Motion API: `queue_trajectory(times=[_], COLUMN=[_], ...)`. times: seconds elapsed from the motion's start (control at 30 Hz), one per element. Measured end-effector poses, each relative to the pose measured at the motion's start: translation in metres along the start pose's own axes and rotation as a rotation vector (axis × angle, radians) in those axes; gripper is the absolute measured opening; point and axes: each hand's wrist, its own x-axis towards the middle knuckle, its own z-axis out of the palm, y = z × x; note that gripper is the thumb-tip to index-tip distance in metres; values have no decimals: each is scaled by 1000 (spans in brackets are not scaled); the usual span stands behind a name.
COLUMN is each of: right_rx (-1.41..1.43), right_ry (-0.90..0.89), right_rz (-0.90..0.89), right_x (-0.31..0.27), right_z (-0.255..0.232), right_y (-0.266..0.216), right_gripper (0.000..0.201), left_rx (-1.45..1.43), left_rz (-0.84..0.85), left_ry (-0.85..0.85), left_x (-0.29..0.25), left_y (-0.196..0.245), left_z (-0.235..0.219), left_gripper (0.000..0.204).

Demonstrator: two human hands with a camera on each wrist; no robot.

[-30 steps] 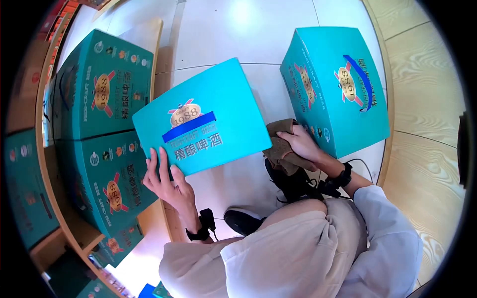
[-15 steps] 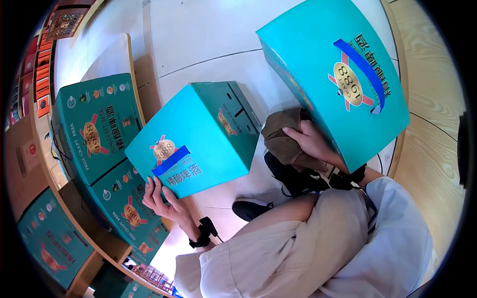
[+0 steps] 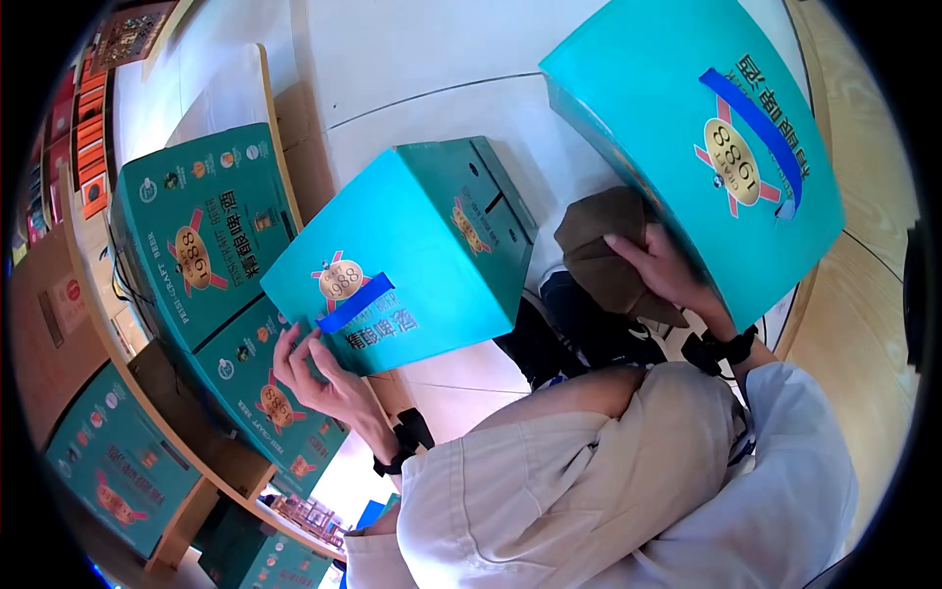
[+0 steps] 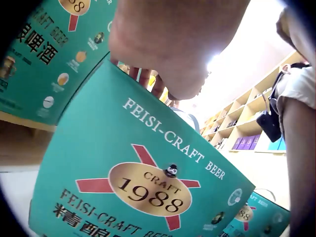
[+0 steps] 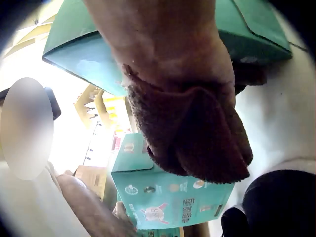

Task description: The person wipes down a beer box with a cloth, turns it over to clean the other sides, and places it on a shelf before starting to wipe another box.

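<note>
A brown cloth (image 3: 610, 250) is bunched in my right hand (image 3: 669, 273), low beside the large teal beer carton (image 3: 628, 79) on the right. In the right wrist view the cloth (image 5: 197, 133) hangs in folds below the wrist. My left hand (image 3: 329, 381) is at the near left corner of another teal beer carton (image 3: 442, 304), its fingertips close to the blue strap handle (image 3: 355, 303) on top. The left wrist view shows this hand's fingers (image 4: 144, 79) over the top edge of a carton (image 4: 98, 143) printed "1988".
To the left, more teal cartons (image 3: 182, 314) stand side by side against a wooden shelf edge (image 3: 196, 461). Pale floor tiles (image 3: 412, 49) lie ahead, and wood-grain boards (image 3: 863, 294) run along the right. My dark shoes (image 3: 579, 324) are close behind the middle carton.
The middle carton has turned so that a side panel with slots shows. My left hand has moved slightly toward its corner. The right hand keeps the cloth as the view shifts.
</note>
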Motion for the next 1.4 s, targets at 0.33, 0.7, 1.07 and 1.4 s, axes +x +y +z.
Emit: queue_trajectory(times=[0.33, 0.7, 1.07, 1.4], right_rx=[3, -76, 158, -33], right_ry=[-35, -102, -24, 31], right_rz=[-40, -103, -517, -777], right_x=[-16, -22, 34, 72], right_z=[-47, -18, 53, 76], right_y=[-8, -65, -131, -138], right_gripper=[35, 48, 41, 50], left_rx=[-82, -52, -38, 55], left_rz=[185, 348, 385, 436], left_ry=[24, -226, -317, -408], left_x=[27, 44, 47, 47], left_y=[38, 68, 65, 61], left_z=[11, 33, 37, 34], left_gripper=[23, 55, 49, 55])
